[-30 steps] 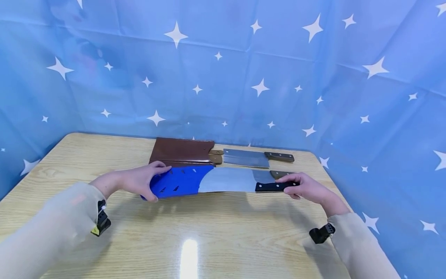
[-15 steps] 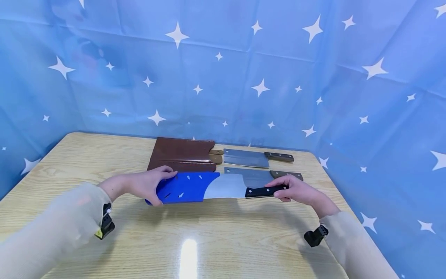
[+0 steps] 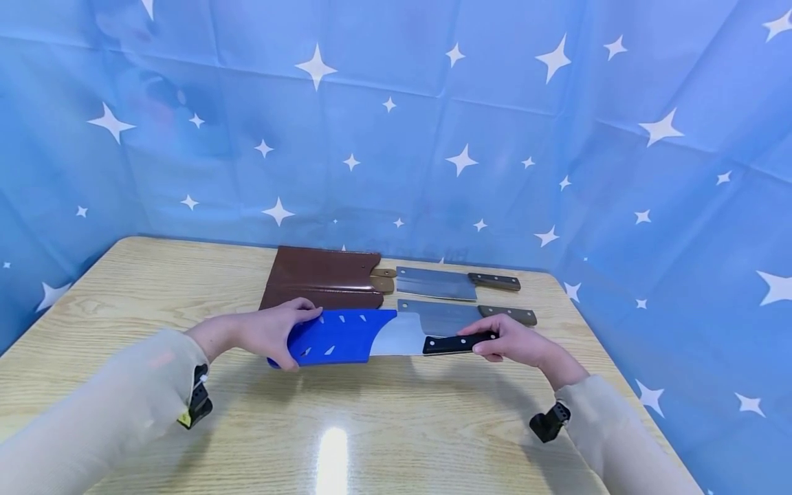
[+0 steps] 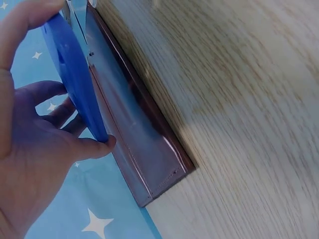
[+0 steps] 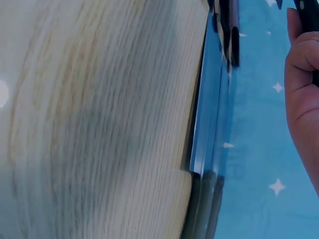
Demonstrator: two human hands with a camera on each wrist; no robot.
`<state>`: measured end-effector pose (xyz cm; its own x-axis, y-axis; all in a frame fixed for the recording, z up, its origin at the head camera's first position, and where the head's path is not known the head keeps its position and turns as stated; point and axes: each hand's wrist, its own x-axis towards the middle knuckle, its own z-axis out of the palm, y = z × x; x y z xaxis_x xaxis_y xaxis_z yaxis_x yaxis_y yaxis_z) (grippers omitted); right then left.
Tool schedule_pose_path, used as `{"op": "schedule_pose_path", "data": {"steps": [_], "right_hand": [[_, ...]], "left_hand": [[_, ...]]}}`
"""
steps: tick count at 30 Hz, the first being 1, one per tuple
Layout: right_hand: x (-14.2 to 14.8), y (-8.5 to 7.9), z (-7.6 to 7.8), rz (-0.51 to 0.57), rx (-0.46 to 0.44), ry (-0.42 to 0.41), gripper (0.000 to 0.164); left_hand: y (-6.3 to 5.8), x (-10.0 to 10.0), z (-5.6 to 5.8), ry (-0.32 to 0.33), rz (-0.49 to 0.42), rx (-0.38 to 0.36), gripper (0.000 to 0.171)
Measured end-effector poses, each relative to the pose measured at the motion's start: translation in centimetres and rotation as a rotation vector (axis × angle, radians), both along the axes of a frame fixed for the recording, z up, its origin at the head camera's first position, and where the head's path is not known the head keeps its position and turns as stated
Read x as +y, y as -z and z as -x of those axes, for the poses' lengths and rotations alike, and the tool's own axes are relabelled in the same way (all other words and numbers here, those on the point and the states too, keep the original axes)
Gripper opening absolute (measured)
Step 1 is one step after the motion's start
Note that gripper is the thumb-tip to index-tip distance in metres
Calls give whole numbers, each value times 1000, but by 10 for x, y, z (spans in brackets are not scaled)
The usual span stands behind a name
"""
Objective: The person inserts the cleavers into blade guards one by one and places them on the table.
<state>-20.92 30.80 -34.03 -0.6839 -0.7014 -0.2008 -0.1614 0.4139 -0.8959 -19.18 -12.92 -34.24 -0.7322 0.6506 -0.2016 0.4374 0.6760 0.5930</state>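
Above the table, my left hand (image 3: 272, 335) grips the left end of a blue blade sheath (image 3: 340, 337) by its edges, thumb on the near side. In the left wrist view the sheath (image 4: 75, 74) shows edge-on between thumb and fingers. A cleaver (image 3: 396, 335) sits partly inside the sheath, a strip of its bright blade showing at the right. Its black riveted handle (image 3: 454, 343) is pinched at the end by my right hand (image 3: 513, 338). The blade's far part is hidden in the sheath. At the right wrist view's edge, my right hand (image 5: 304, 89) holds the handle.
Behind lie brown leather sheaths (image 3: 324, 268) with tan straps. To their right rest two cleavers with wooden handles, a back cleaver (image 3: 436, 282) and a front cleaver (image 3: 445, 316). The wooden table (image 3: 396, 426) ends at a blue star-printed curtain (image 3: 396, 124).
My right hand has moved left with the cleaver, so more of its blade is inside the blue sheath. My left hand and the sheath have shifted slightly right and nearer.
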Motion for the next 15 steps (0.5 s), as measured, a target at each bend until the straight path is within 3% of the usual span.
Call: {"op": "schedule_pose_path", "data": {"steps": [15], "right_hand": [[-18,8,0,-35,-38,-13,44]], "left_hand": [[9,18,-7,-25,-11,20,100]]}}
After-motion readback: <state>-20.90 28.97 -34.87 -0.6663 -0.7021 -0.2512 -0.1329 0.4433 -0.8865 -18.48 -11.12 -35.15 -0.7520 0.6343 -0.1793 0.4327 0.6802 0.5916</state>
